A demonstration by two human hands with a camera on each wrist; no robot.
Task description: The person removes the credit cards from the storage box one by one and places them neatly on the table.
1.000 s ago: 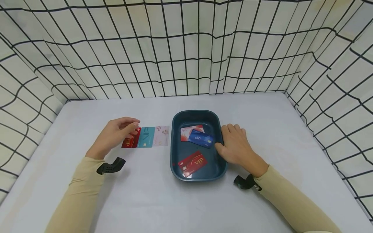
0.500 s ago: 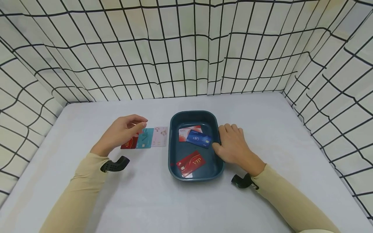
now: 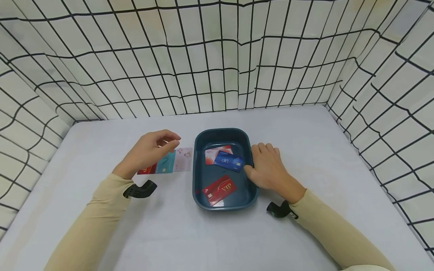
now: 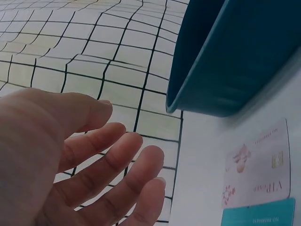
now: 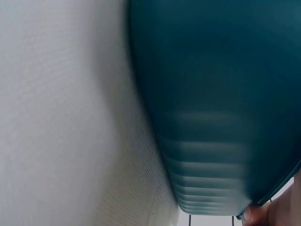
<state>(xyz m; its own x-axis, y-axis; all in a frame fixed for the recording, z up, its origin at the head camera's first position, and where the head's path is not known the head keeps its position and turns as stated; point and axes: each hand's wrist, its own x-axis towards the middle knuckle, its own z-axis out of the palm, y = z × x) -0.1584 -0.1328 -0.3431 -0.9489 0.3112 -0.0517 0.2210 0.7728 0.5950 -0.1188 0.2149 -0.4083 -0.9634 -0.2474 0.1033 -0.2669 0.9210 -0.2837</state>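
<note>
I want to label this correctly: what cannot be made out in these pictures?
Head: upper part of the leftmost red card, behind the left hand.
Head: part of the red-and-white card, under the blue card.
Left wrist: rest of the teal card, cut off by the bottom edge.
Right wrist: inside of the tray, behind its own wall.

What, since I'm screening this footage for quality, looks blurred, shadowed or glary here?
Head: mostly even light, a soft shadow beside the left sleeve; left wrist: dim, though the VIP lettering on the pale pink card is readable; right wrist: the white tablecloth looks soft, a blurry shadow edges the teal tray, and its wall shows pale streaks, perhaps reflections.
</note>
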